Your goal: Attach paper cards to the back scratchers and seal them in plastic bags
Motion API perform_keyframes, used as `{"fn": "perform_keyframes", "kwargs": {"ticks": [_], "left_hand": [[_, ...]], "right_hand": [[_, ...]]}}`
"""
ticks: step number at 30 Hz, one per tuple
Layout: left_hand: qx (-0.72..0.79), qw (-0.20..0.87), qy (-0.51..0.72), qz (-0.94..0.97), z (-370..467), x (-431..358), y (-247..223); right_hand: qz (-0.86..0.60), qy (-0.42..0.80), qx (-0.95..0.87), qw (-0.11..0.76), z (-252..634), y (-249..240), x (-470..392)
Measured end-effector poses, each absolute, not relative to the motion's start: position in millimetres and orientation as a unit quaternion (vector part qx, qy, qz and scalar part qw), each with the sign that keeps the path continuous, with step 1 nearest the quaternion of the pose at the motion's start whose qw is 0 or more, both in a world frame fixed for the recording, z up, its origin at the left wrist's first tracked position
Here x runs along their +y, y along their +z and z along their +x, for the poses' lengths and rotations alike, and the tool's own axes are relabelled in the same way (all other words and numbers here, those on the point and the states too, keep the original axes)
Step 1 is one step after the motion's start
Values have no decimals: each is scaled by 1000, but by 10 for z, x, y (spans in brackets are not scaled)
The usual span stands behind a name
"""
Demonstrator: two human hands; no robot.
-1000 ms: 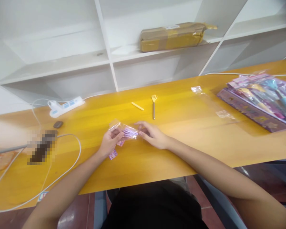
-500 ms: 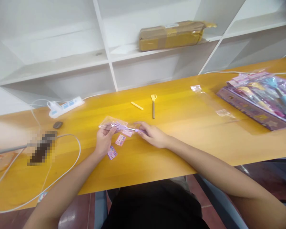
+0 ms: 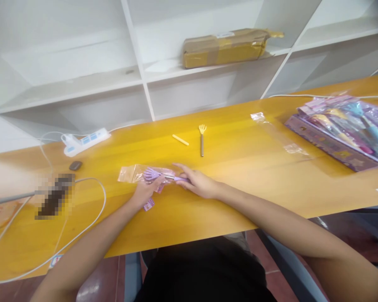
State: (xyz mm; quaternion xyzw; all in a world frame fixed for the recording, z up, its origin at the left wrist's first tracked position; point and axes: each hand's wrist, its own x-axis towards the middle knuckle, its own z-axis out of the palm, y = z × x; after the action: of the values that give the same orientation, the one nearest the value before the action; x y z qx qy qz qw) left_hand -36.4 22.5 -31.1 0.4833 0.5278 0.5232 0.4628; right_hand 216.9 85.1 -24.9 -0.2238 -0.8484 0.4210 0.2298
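Observation:
A purple back scratcher [image 3: 151, 173] with a claw-shaped head and a metal shaft lies sideways between my hands. My right hand [image 3: 199, 181] is closed on its purple handle. My left hand [image 3: 148, 192] pinches the scratcher near the neck, thumb on top. A clear plastic bag [image 3: 127, 173] spreads under the claw and out to its left. Small printed cards [image 3: 148, 204] lie on the table by my left hand, partly covered. Beyond my hands are a yellow back scratcher [image 3: 202, 140] with a dark handle and a thin yellow stick [image 3: 180, 139].
At the right, a purple box [image 3: 327, 144] holds several bagged back scratchers. A power strip [image 3: 86, 141], a small dark object [image 3: 75, 165] and a looping white cable [image 3: 105, 197] lie at the left. Behind the table, a taped carton [image 3: 223, 49] sits on a white shelf [image 3: 164, 75].
The plastic bag now lies stretched out leftward beneath the purple claw. My left hand has shifted right and slightly down, to the scratcher's neck, covering more of the cards.

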Motion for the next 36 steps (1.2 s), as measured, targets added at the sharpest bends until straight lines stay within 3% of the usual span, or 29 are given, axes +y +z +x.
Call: {"fn": "perform_keyframes", "kwargs": {"ticks": [9, 13, 19, 36], "left_hand": [[449, 473, 672, 351, -350, 359, -182], [447, 463, 697, 316, -403, 419, -148], [455, 465, 680, 338, -454, 463, -210], [482, 490, 579, 439, -513, 489, -406]], "right_hand": [[-233, 393, -862, 220, 2272, -193, 946], [-221, 472, -829, 206, 2293, -224, 1042], [-218, 614, -744, 144, 2274, -287, 1144], [-169, 543, -806, 165, 2263, -288, 1137]]}}
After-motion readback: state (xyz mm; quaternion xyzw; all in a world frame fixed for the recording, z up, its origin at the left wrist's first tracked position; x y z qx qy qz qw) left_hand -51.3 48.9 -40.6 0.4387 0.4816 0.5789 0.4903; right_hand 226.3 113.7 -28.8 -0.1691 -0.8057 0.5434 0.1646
